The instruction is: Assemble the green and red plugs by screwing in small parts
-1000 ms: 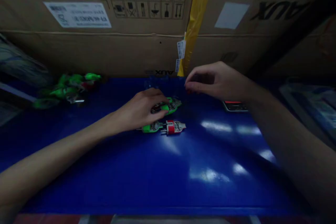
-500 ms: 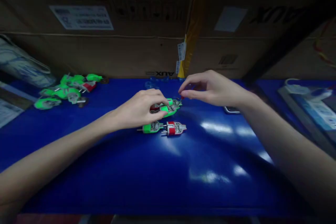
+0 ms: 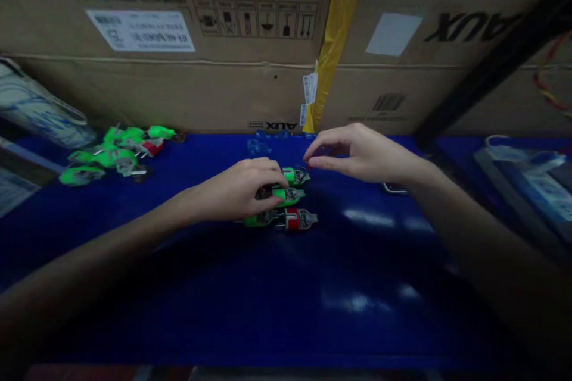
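My left hand (image 3: 243,189) has thumb and fingers closed around a green plug (image 3: 291,195) with its inner metal parts exposed. Just behind that plug lies another open green plug (image 3: 295,176). In front, partly under my left hand, is a third green plug (image 3: 261,218), and beside it sits a red and white plug (image 3: 299,219) with its pins to the left. Over the rear green plug, my right hand (image 3: 357,152) pinches a small red thing (image 3: 309,165). A thin dark piece shows below those fingertips; most of what they hold is hidden.
A heap of green plugs (image 3: 111,155), with a red one, lies at the left back of the blue table (image 3: 286,297). Clear plastic bits (image 3: 259,146) rest near the cardboard boxes (image 3: 201,89) behind. A dark post (image 3: 482,65) slants down at right.
My left hand has moved slightly toward me with the green plug, so the rear green plug shows more apart from it. My right hand has hardly moved. The table looks darker.
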Demonstrator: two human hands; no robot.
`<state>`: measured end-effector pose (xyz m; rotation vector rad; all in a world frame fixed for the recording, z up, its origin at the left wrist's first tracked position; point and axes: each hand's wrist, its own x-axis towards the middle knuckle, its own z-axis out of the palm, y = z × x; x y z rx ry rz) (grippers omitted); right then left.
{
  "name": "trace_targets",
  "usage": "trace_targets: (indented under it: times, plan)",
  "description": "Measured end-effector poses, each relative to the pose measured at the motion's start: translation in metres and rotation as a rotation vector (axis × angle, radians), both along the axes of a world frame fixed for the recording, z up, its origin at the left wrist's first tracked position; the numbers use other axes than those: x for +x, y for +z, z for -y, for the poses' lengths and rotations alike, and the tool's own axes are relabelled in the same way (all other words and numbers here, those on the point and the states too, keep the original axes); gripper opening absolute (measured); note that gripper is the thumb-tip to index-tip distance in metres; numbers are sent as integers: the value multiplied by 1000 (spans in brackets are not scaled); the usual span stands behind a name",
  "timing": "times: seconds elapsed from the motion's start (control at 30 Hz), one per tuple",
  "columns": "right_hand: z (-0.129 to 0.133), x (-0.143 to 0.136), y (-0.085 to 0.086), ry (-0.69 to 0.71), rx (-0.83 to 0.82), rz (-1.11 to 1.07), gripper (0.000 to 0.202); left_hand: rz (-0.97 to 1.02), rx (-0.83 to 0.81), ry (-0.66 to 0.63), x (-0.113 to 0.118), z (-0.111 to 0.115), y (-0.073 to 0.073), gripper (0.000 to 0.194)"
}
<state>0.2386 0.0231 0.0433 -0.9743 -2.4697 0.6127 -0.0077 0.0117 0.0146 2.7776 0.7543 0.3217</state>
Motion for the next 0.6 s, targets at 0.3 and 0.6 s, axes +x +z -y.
trace_targets:
  times: [0.3, 0.6]
  plan:
    - [2, 10, 13, -78, -13, -17, 25, -27, 7, -11, 3, 1, -6, 18]
    - [11, 11, 25, -118, -4, -34, 29, 13, 9, -36, 7, 0, -17, 17]
